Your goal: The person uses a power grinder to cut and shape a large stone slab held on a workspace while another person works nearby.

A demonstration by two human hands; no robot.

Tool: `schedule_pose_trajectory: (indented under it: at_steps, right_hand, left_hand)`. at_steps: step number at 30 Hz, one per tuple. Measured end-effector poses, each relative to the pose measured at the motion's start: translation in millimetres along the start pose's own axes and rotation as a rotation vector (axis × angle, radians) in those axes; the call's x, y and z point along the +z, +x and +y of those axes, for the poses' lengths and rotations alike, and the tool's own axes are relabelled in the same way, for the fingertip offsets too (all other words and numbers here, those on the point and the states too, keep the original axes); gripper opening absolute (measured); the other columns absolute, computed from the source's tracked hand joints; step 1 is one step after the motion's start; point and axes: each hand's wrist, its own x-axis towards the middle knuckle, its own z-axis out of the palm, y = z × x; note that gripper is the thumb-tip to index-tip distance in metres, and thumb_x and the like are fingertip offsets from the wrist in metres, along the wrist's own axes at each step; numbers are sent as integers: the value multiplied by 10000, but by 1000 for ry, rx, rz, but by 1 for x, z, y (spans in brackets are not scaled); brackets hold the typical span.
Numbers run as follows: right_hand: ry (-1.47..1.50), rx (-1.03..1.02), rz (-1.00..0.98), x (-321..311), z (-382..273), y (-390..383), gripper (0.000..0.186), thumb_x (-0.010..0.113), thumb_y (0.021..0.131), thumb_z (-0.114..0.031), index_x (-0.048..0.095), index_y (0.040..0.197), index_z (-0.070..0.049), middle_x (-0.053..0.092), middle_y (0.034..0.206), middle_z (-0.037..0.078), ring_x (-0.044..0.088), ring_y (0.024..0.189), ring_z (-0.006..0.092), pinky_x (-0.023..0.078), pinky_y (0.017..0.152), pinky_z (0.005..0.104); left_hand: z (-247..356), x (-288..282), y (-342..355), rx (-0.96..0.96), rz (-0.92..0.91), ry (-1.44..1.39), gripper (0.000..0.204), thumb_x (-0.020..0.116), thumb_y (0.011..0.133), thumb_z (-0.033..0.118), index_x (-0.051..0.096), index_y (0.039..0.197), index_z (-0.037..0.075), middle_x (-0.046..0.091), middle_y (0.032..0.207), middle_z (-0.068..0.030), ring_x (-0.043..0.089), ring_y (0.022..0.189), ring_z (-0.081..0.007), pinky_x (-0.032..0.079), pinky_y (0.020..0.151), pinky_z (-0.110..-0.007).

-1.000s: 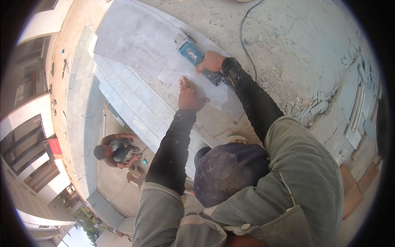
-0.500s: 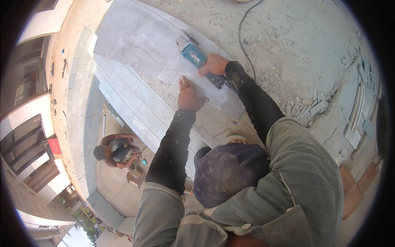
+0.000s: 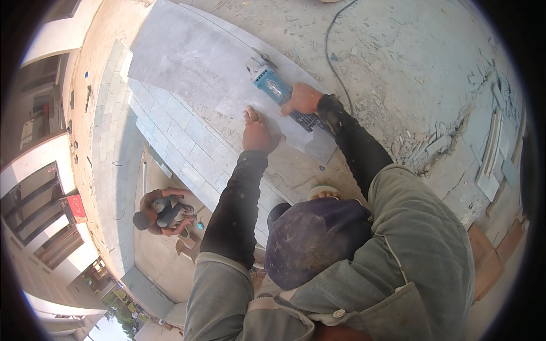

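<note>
My right hand (image 3: 304, 99) is wrapped around the body of a teal and black angle grinder (image 3: 274, 88). The grinder's disc end points away from me, over the right long edge of a large grey slab (image 3: 187, 48). A thin line runs along the slab near that edge, ahead of the disc. On the slab's near left edge rests my left hand (image 3: 259, 135), fingers stretched forward and thumb out to the side. Whether the disc touches the slab cannot be made out.
A black cable (image 3: 330, 54) curves over the dusty floor on the right. Broken chips (image 3: 432, 145) and strips (image 3: 490, 165) lie farther right. Pale paving (image 3: 187, 133) runs along the left. A person (image 3: 162, 211) crouches at lower left. My foot (image 3: 324, 192) is below the slab.
My right hand and the grinder have come slightly nearer to me along the slab's edge. My left hand stays at about the same spot on the slab.
</note>
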Motion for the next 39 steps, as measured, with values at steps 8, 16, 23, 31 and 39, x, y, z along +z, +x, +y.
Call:
schedule_pose_trajectory:
  at_steps: [8, 16, 23, 31, 39]
  right_hand:
    - [-44, -84, 74, 4, 11, -12, 604, 853, 593, -319, 680, 979, 113, 702, 875, 280, 705, 837, 360, 540, 793, 405]
    - [-158, -143, 179, -36, -12, -39, 574, 848, 593, -329, 685, 965, 76, 699, 865, 256, 690, 821, 342, 526, 786, 395]
    - [148, -168, 121, -62, -12, -74, 332, 803, 719, -203, 648, 932, 0, 690, 807, 100, 651, 687, 169, 528, 666, 324]
    - [203, -140, 181, -71, -24, -138, 305, 787, 724, -162, 643, 937, 1, 675, 792, 77, 640, 677, 158, 523, 659, 321]
    - [183, -74, 277, -48, 21, -192, 399, 838, 654, -222, 688, 932, 22, 677, 816, 94, 638, 717, 197, 519, 706, 339]
  left_hand:
    - [0, 9, -4, 21, 69, -59, 1101, 902, 657, 283, 309, 1459, -183, 174, 1602, -350, 186, 1505, -467, 278, 1216, -477]
    - [47, 24, -27, 44, 100, -178, 855, 852, 741, 326, 482, 1385, -98, 279, 1565, -339, 277, 1472, -469, 329, 1179, -497]
    - [150, 65, -73, 462, 18, -679, 1053, 864, 706, 474, 389, 1495, -36, 398, 1509, -327, 365, 1429, -464, 337, 1175, -457]
    - [217, 107, -119, 772, -389, -1287, 830, 757, 872, 383, 382, 1497, -15, 491, 1469, -227, 452, 1400, -318, 374, 1143, -399]
    - [214, 143, -167, 586, -577, -1350, 480, 552, 1035, 395, 624, 1305, 5, 670, 1068, -68, 580, 990, -149, 455, 927, -326]
